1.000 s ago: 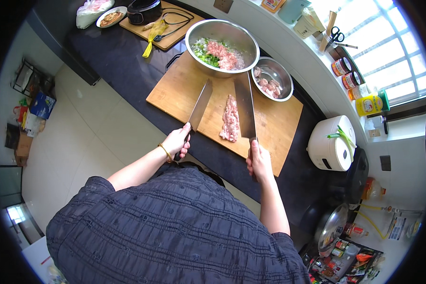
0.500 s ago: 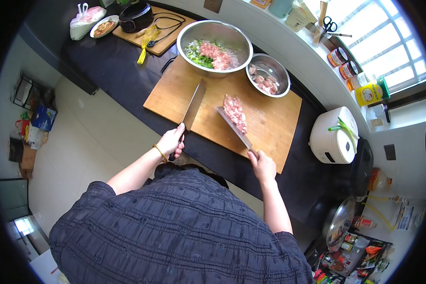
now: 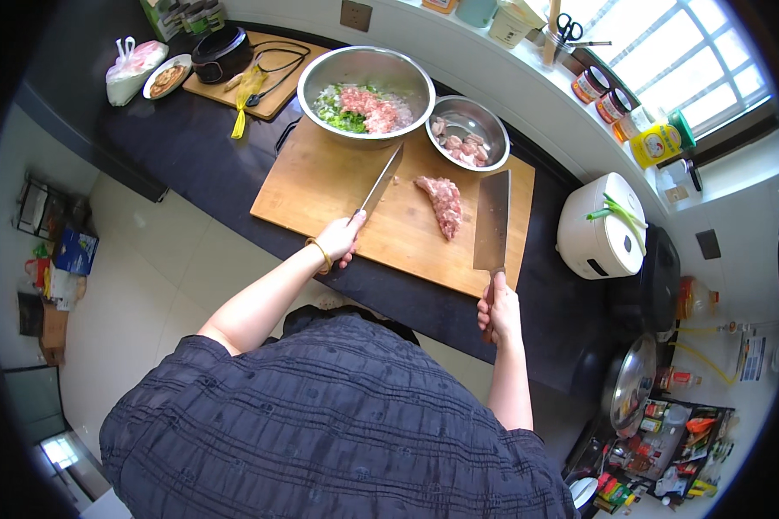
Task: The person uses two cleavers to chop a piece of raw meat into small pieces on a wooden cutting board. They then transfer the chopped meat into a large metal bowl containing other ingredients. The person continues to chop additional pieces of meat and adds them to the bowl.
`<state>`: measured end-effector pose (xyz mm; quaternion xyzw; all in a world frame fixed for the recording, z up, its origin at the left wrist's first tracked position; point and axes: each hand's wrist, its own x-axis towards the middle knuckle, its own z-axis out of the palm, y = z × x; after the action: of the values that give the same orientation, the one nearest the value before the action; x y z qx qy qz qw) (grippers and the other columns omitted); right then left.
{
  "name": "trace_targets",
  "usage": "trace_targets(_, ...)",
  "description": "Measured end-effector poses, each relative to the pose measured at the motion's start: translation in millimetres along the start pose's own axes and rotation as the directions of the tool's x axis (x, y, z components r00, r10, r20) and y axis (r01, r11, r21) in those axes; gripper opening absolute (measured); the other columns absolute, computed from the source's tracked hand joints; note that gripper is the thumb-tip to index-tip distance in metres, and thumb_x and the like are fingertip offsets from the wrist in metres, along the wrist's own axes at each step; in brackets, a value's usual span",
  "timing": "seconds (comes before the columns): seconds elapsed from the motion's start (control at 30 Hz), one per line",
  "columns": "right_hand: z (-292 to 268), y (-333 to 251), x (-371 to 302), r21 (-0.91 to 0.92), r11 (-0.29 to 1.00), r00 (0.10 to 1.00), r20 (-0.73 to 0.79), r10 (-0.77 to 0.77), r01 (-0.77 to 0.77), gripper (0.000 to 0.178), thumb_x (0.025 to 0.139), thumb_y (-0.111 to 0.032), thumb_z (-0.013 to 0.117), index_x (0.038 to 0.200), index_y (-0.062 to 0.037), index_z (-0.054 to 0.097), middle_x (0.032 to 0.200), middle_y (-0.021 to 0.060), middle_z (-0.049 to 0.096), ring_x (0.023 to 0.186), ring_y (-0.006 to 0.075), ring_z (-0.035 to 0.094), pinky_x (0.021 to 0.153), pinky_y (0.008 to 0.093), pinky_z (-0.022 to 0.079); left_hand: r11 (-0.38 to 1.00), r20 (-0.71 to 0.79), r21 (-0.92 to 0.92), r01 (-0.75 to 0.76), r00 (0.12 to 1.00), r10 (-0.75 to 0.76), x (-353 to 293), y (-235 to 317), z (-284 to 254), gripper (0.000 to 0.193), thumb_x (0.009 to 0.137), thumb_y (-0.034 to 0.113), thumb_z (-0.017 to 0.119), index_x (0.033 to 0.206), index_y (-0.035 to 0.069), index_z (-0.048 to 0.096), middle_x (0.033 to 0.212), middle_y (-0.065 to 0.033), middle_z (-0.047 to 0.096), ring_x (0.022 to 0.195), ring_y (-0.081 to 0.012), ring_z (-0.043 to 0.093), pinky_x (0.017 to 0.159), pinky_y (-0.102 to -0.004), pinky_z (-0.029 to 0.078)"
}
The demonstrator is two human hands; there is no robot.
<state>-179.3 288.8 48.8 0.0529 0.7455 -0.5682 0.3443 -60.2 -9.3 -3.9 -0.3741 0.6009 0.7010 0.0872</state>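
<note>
A strip of pink minced meat (image 3: 442, 204) lies on the large wooden cutting board (image 3: 337, 186). My left hand (image 3: 342, 237) grips the handle of a cleaver (image 3: 382, 180) whose blade points up toward the bowls, left of the meat. My right hand (image 3: 498, 309) grips a second, wider cleaver (image 3: 492, 220) held flat just right of the meat. Neither blade touches the meat. A gold bangle sits on my left wrist.
Behind the board stand a big steel bowl (image 3: 365, 82) of minced meat and chopped greens and a smaller steel bowl (image 3: 467, 131) of meat pieces. A white rice cooker (image 3: 599, 227) sits to the right, a small board with a black pot (image 3: 222, 54) at the far left, jars along the window sill.
The right cleaver, which carried meat on its blade half a second ago, now lies bare to the right of the meat. The meat rests on the board as a curved strip. The left cleaver barely moved.
</note>
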Motion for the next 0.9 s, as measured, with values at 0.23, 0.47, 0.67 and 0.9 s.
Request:
trace_targets(0.23,21.0,-3.3,-19.7,0.015,0.999,0.998,-0.051,0.033,-0.032,0.049,0.087,-0.055,0.040,0.074,-0.0078,0.041,0.049,0.0012,0.039,0.034,0.0088,0.034,0.032,0.0234,0.030,0.986,0.117,0.159,-0.060,0.992,0.042,6.1,-0.7,17.8,0.049,0.088,0.054,0.037,0.071,0.008,0.043,0.051,-0.0014,0.041,0.035,-0.0104,0.039,0.032,-0.0250,0.035)
trace_targets(0.47,29.6,0.2,16.7,-0.140,0.982,0.987,-0.113,0.110,-0.126,0.048,0.089,-0.051,0.039,0.067,-0.0076,0.043,0.047,0.0005,0.040,0.033,0.0086,0.036,0.030,0.0245,0.032,0.920,0.158,0.356,-0.167,0.980,0.117,27.6,16.3,14.3,0.049,0.088,0.052,0.037,0.078,0.005,0.044,0.051,-0.0034,0.043,0.035,-0.0128,0.043,0.032,-0.0269,0.036)
trace_targets(0.67,38.7,4.9,21.8,-0.264,0.955,0.990,0.005,0.143,-0.136,0.048,0.088,-0.052,0.039,0.067,-0.0100,0.042,0.046,-0.0004,0.039,0.034,0.0079,0.034,0.032,0.0233,0.029,0.857,0.305,0.481,-0.183,0.952,0.032,5.9,25.9,-7.0,0.046,0.090,0.048,0.035,0.071,0.006,0.042,0.050,-0.0036,0.041,0.035,-0.0129,0.041,0.032,-0.0278,0.035)
trace_targets(0.9,44.0,-10.1,22.0,-0.314,0.949,0.998,-0.064,-0.026,0.005,0.045,0.089,-0.048,0.040,0.067,-0.0092,0.042,0.047,-0.0004,0.040,0.034,0.0084,0.035,0.031,0.0238,0.031,0.987,0.233,0.154,0.044,0.969,-0.079,-36.8,-14.2,-9.5,0.046,0.090,0.049,0.037,0.071,0.008,0.040,0.050,-0.0012,0.039,0.036,-0.0098,0.035,0.031,-0.0256,0.032)
